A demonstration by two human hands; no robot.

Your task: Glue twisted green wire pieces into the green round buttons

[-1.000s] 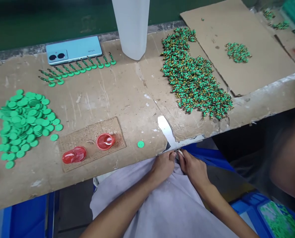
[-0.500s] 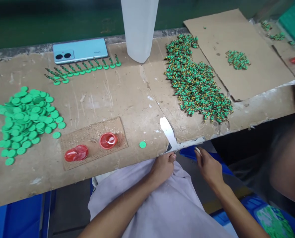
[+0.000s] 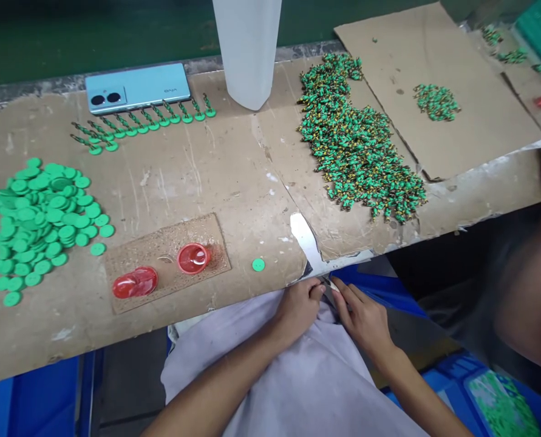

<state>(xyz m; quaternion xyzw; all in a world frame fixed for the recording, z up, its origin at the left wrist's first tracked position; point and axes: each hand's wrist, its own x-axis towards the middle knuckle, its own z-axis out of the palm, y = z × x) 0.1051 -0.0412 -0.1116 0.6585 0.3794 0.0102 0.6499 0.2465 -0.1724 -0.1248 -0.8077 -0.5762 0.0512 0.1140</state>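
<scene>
My left hand point(image 3: 298, 306) rests on the pale cloth point(image 3: 297, 376) over my lap, just under the front edge of the cardboard-covered table point(image 3: 234, 182), its fingers curled in a pinch on something I cannot make out. Beside it my right hand point(image 3: 364, 317) reaches in, its fingertips meeting the left hand's on a small pale thing. A single green disc point(image 3: 258, 264) lies on the table just above my left hand. A large heap of small green and yellow parts point(image 3: 359, 145) lies further back on the right.
A pile of green discs point(image 3: 42, 218) lies at the left. Two red caps point(image 3: 161, 273) sit on a cork mat. A row of green pins point(image 3: 142, 124) lies before a blue phone point(image 3: 138, 88). A white container point(image 3: 247, 48) stands behind. Another person's arm point(image 3: 532, 291) is at right.
My right hand had drawn away to the right half a second ago; it has come back against my left hand. The left hand has stayed put.
</scene>
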